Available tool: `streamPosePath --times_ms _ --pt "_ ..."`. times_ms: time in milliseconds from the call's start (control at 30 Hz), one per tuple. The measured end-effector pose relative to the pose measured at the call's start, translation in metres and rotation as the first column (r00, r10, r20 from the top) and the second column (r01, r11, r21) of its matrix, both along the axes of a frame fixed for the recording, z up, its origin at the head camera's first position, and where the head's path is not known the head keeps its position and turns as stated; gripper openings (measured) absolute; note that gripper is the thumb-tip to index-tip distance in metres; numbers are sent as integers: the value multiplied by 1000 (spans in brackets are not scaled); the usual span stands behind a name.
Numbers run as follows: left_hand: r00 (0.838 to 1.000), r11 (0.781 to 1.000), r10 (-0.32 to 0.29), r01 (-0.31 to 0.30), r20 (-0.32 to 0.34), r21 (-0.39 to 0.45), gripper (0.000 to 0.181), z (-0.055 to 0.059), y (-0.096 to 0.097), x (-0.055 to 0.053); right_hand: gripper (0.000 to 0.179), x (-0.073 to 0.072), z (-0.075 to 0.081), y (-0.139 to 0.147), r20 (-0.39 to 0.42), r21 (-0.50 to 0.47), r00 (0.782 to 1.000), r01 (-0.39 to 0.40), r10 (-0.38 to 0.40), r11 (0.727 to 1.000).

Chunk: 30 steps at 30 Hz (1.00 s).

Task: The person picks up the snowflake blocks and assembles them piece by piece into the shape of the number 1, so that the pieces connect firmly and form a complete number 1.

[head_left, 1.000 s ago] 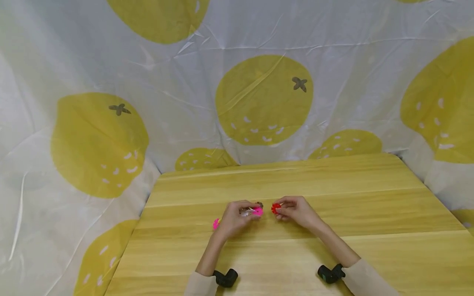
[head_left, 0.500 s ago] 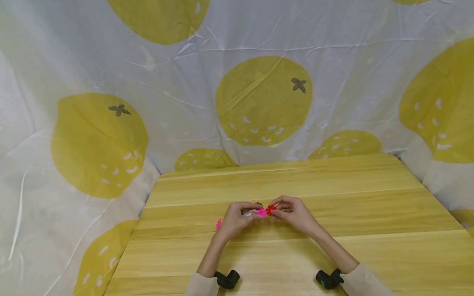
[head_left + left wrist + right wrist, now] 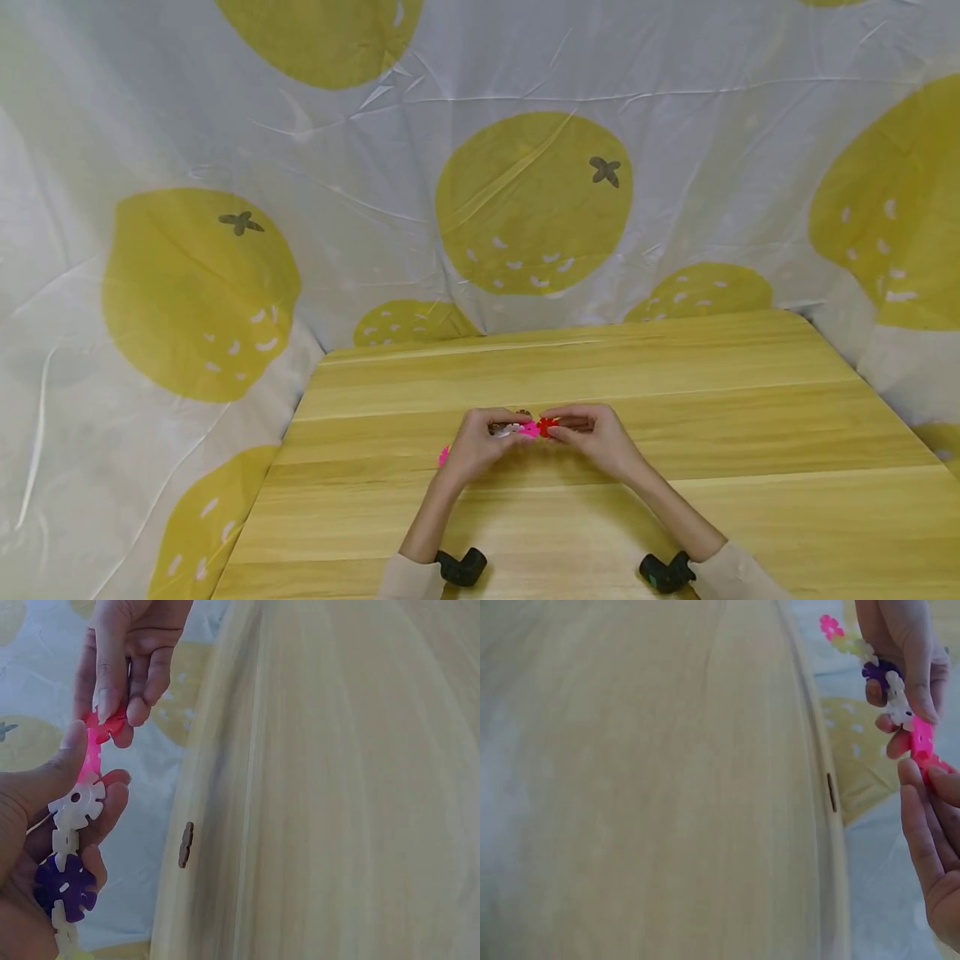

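My left hand (image 3: 480, 443) grips a chain of plastic snowflake discs. In the left wrist view a purple disc (image 3: 64, 886) lies against the curled fingers, and a white disc (image 3: 88, 798) sits further up the chain. The thumb lies by the bright pink disc (image 3: 922, 737) at one end. A red snowflake disc (image 3: 115, 727) is pinched between thumb and fingers of my right hand (image 3: 602, 435), right at the pink disc's edge. From the left hand's far side, the chain's other end sticks out with a yellow disc (image 3: 845, 643) and a pink tip disc (image 3: 830, 627).
A brown snowflake disc (image 3: 523, 412) lies on the wooden table (image 3: 750, 400) just beyond the hands. Black wrist devices (image 3: 462, 567) sit at both cuffs. Behind the table's far edge hangs a pale cloth (image 3: 375, 183) printed with yellow fruit.
The right hand has moved left with the red disc, closing the gap to the pink disc. The left hand has shifted very slightly right.
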<state>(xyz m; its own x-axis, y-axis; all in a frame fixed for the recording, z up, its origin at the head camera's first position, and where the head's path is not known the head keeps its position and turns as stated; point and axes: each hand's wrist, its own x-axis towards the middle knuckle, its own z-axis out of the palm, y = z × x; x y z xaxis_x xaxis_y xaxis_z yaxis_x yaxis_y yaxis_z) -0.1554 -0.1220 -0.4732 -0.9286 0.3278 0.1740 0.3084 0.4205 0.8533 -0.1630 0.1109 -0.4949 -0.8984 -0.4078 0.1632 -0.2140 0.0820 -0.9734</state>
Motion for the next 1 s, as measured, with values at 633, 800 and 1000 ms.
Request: streamPosePath --times_ms 633,800,1000 --pt "1000 1000 1 -1 24 -16 16 9 1 -2 32 0 1 0 -50 80 998 43 -39 996" --pt "999 1000 -16 17 38 -24 16 9 -3 -1 24 -3 2 -3 -45 31 999 23 -21 999" --pt "998 994 -44 49 53 -99 20 6 -8 1 22 -6 -2 -8 14 34 1000 15 -15 999"
